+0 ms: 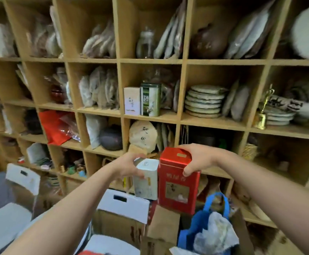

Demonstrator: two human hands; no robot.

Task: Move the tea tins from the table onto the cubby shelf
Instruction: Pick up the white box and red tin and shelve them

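My left hand [127,167] grips a white rectangular tea tin [146,181] by its upper left side. My right hand [196,159] holds a taller red tea tin [177,188] from its top right corner. Both tins are upright, side by side, held in the air in front of the wooden cubby shelf [151,116]. In the middle cubby above them stand a green tea tin [150,100] and a pale box [131,101], with bare shelf board in front of them.
The cubbies hold wrapped round tea cakes [204,100], dark pots, a red bag [53,126] and a gold trophy [263,107]. Below my arms are open cardboard boxes [118,223], white flaps [22,176] and a blue tote bag [207,227].
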